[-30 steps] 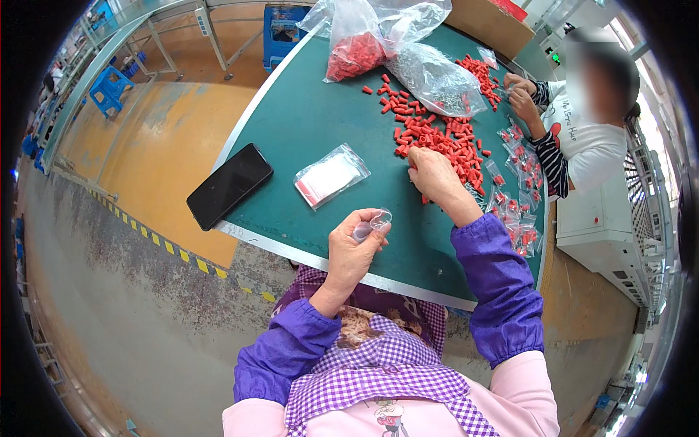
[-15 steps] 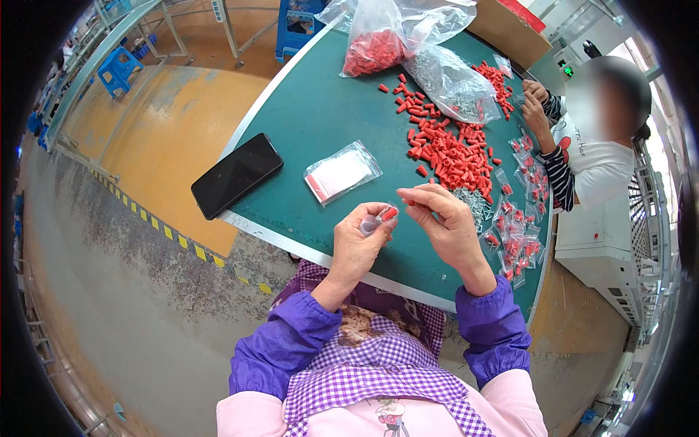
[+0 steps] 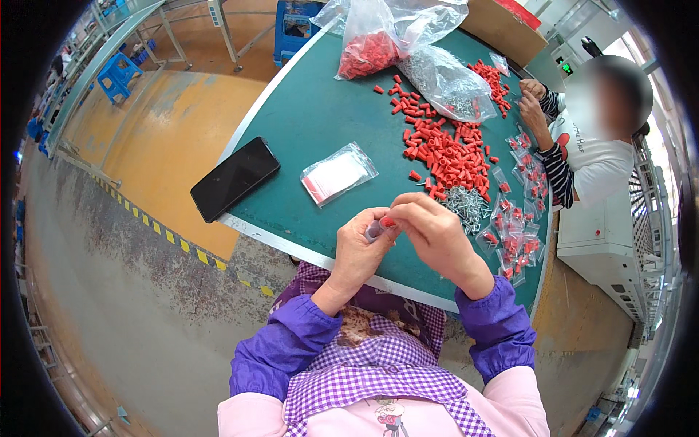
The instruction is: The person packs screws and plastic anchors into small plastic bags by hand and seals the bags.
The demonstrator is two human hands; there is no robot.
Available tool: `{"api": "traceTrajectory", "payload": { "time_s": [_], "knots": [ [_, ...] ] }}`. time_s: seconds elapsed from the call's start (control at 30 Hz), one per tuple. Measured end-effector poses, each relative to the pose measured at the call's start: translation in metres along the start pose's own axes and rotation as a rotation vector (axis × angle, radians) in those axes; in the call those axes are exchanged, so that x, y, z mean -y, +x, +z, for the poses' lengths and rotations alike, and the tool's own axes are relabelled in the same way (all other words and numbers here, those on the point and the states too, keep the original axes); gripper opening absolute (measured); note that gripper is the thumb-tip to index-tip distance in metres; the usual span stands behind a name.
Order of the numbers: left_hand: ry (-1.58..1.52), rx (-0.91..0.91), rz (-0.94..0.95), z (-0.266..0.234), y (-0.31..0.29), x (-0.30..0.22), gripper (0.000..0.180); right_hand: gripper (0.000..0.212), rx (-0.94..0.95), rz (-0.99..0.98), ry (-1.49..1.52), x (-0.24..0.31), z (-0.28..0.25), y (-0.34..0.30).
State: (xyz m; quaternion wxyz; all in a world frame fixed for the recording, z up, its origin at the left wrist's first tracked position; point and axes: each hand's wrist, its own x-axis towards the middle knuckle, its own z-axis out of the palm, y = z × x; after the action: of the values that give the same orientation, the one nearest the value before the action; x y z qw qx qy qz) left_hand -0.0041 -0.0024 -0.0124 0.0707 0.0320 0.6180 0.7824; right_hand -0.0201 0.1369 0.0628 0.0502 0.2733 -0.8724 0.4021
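My left hand is closed around a small clear plastic bag, over the near edge of the table. A red cap shows at the bag's upper end, between the two hands. My right hand meets the left there, thumb and fingertips pinched together at the red cap; what they grip is hidden. Just beyond the hands lie a pile of loose red caps and a heap of small metal screws. Filled small bags with red caps are spread on the right.
On the green table lie a black phone and a packet of flat clear bags. Large bags of red caps and of metal parts stand at the far side. Across the right edge, a co-worker's hands work.
My right hand has come down and left onto the red cap at the bag's end, its fingers now touching there. The left hand has barely moved.
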Motion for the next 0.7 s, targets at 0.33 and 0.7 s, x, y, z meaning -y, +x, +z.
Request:
{"api": "traceTrajectory", "payload": {
  "time_s": [0.33, 0.7],
  "knots": [
    [0.185, 0.026, 0.214, 0.001, -0.002, 0.002, 0.025, 0.016, 0.059, -0.049, -0.225, -0.005, -0.002, -0.011],
    [0.007, 0.011, 0.157, 0.007, -0.01, -0.019, 0.012, 0.021, -0.12, 0.437, 0.606, -0.023, -0.004, -0.022]
  ]
}}
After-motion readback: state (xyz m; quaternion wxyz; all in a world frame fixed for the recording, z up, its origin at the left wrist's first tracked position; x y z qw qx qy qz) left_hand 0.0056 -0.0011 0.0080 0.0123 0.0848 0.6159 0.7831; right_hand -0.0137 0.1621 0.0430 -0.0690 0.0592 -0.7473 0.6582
